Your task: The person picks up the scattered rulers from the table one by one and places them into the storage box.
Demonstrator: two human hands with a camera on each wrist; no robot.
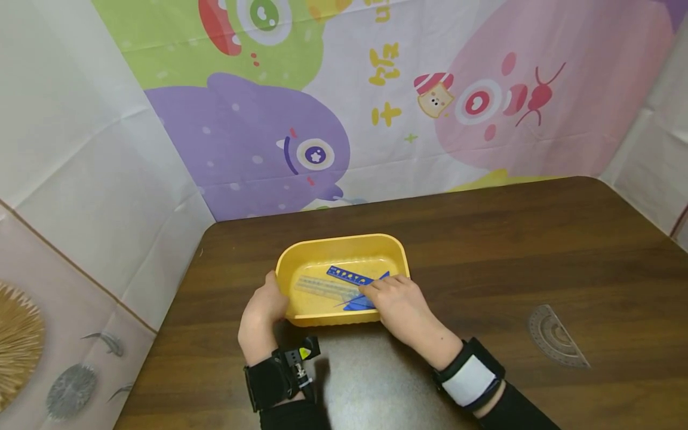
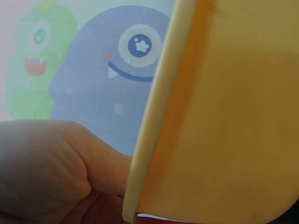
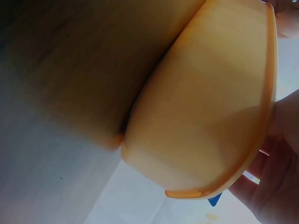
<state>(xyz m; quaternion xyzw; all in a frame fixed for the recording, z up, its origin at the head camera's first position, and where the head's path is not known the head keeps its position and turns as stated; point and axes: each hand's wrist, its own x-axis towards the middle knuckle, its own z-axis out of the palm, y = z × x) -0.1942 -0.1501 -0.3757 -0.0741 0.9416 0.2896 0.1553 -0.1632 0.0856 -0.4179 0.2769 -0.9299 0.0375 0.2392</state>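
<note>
A yellow plastic tray (image 1: 335, 249) sits on the table. My left hand (image 1: 263, 310) grips its left side; in the left wrist view the thumb (image 2: 106, 165) lies against the outside of the rim. Over the right front rim reaches my right hand (image 1: 400, 304), its fingers bent into the tray and pinching a blue set square (image 1: 359, 303). One blue corner (image 3: 214, 199) shows past the rim in the right wrist view. Inside, a blue ruler (image 1: 346, 275) with cut-out shapes lies behind a clear ruler (image 1: 322, 288). The right fingertips are partly hidden.
A clear protractor (image 1: 556, 336) lies on the brown wooden table (image 1: 484, 251) to the right. Behind the table hangs a cloth with cartoon monsters (image 1: 269, 137). White cloth (image 1: 107, 119) covers the left side.
</note>
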